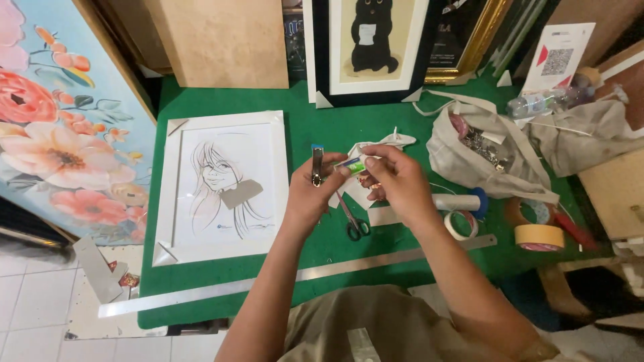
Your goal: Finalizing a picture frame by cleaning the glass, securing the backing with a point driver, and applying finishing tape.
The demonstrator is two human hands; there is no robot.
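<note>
My left hand [310, 196] and my right hand [394, 177] are raised together above the green table [335, 121]. The left hand grips a small metal stapler-like tool [316, 164] with a blue tip, held upright. Between the fingers of both hands sits a small green and white box [353, 164]; my right hand pinches it. Below the hands lie black-handled scissors [355, 224] and scraps of white paper [376, 144]. To the left lies a white-framed line drawing of a face [221, 184], with a grey card piece on it.
A long metal ruler [295, 275] runs along the table's front edge. Tape rolls [540, 236] and a cloth bag of metal clips [479, 151] lie at the right. Framed pictures lean at the back; a large flower painting [60, 127] stands at the left.
</note>
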